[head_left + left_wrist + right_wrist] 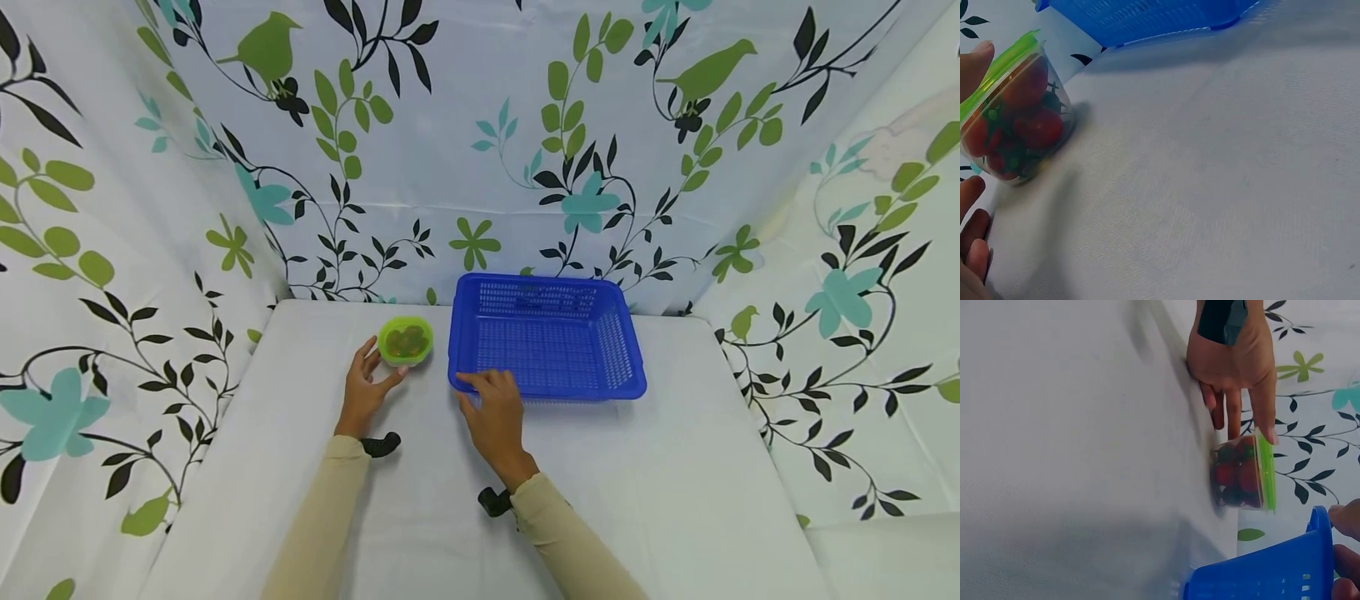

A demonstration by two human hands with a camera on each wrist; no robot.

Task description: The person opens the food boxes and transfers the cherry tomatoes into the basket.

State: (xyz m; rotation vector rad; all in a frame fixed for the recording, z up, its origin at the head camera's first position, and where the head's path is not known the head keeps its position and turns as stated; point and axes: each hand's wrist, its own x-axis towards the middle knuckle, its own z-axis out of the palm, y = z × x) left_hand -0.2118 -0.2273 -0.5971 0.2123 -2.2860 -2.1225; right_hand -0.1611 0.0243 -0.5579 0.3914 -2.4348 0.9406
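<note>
A small clear tub [1029, 119] with a green lid [406, 333] stands on the table, left of the basket. Through its walls show red tomatoes [1238, 478] with green stems. My left hand [365, 392] is beside the tub, thumb at the lid's edge and the other fingers spread along the left side; a gap shows between some fingers and the tub. At the front left corner of a blue plastic basket [551, 390], my right hand [495, 421] pinches the rim, index finger above it and thumb at the outer side. The right fingers are partly cut off in the right wrist view.
A white cloth covers the table [435, 508]. Printed curtains [450, 125] with leaves and birds rise behind it and at both sides. The basket stands near the table's back edge, and only its mesh floor shows inside.
</note>
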